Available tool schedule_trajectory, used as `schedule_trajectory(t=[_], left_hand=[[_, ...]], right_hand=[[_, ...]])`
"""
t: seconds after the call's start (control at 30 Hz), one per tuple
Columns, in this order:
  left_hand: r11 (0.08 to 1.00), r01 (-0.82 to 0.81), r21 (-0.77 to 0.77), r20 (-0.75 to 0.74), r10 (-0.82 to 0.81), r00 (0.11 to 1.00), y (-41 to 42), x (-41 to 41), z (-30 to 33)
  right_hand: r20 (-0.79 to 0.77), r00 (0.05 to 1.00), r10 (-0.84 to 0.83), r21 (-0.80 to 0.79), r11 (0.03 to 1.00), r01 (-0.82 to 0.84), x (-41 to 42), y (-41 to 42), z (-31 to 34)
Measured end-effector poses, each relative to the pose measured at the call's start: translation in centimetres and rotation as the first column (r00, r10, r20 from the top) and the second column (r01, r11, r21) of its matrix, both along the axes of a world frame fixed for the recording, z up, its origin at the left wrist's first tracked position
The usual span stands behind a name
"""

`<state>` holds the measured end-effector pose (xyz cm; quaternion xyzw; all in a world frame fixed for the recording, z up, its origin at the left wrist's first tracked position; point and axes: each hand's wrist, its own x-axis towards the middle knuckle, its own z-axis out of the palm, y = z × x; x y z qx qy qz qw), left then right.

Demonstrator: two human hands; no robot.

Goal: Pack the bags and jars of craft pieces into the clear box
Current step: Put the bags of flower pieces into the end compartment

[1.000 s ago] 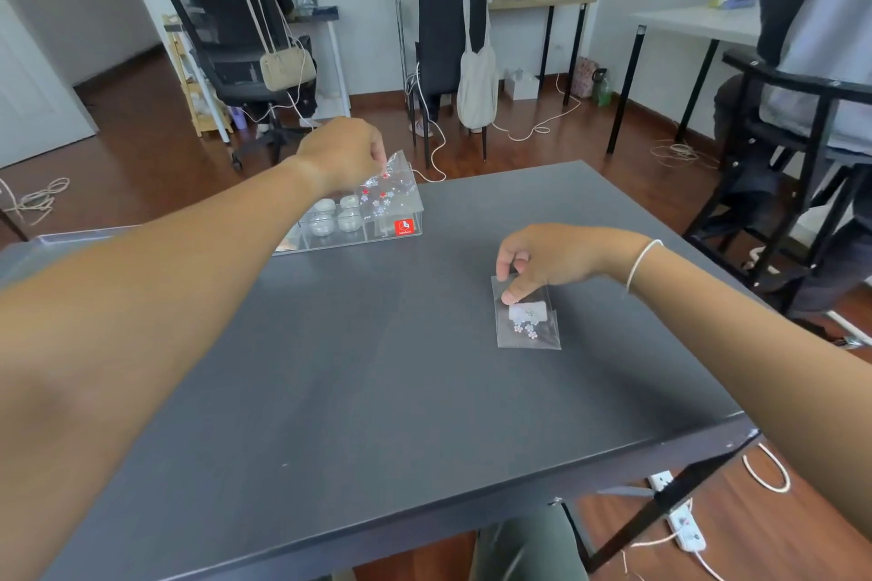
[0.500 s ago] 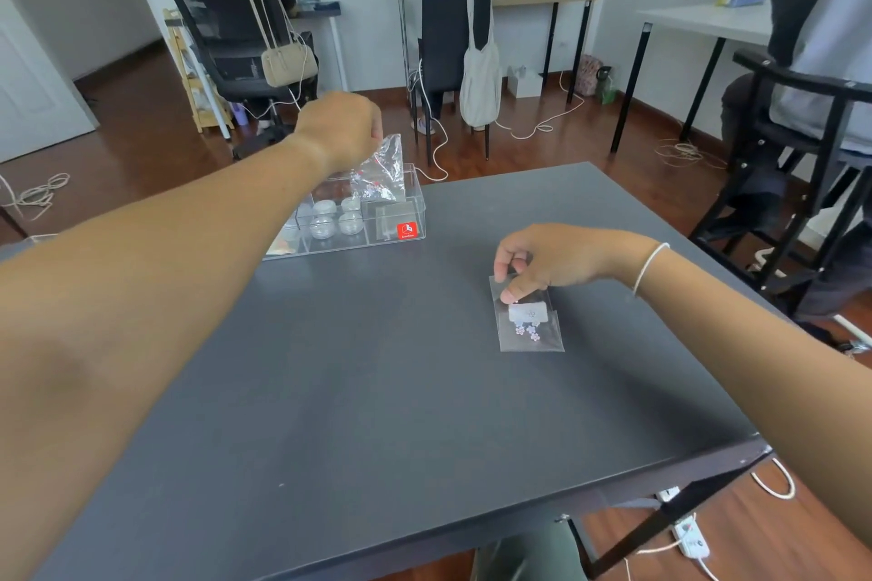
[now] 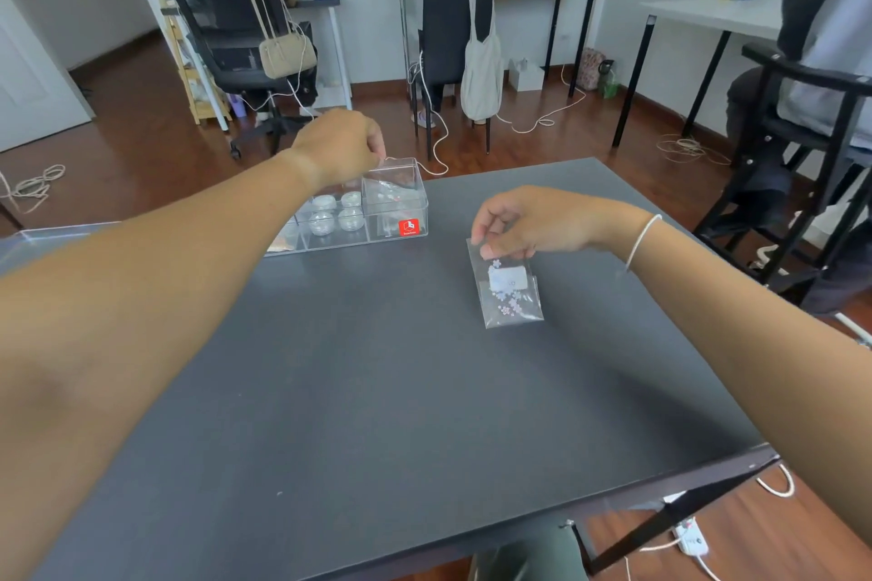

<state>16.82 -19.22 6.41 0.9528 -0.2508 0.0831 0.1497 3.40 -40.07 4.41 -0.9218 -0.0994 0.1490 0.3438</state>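
The clear box [image 3: 421,216] with a red label stands at the far side of the dark table [image 3: 377,392]. Several small round jars [image 3: 337,213] sit in its middle compartments. My left hand [image 3: 342,146] hovers over the box, fingers pinched on the top edge of a clear bag [image 3: 391,193] that stands in the right compartment. To the right, my right hand [image 3: 533,224] pinches the top of a small clear bag of flower pieces [image 3: 512,293]. That bag hangs tilted, with its lower end touching the table.
A clear lid [image 3: 47,235] lies at the table's left edge. A black chair [image 3: 797,146] with a seated person stands close to the right side. Farther back are office chairs, desks and other people. Cables and a power strip [image 3: 691,543] lie on the floor.
My left hand has lowered its bag down into the box's right compartment. My right hand has lifted the top of the flower bag off the table.
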Motion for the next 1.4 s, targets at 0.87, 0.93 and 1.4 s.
schedule_trajectory(t=[0.87,0.93,1.4], left_hand=[[0.929,-0.215,-0.303,-0.172,0.169,0.971,15.3,-3.4,-5.1],[0.921,-0.215,-0.324,-0.185,0.161,0.969,15.3,-3.4,-5.4],[0.880,-0.197,-0.433,-0.205,0.117,0.972,15.5,-3.2,-6.4]], right_hand=[[0.324,0.887,-0.328,0.332,0.918,0.218,11.3,7.8,3.3],[0.305,0.902,-0.305,0.290,0.932,0.217,11.5,8.1,2.7],[0.458,0.864,-0.211,-0.110,0.951,0.290,11.0,8.9,-1.6]])
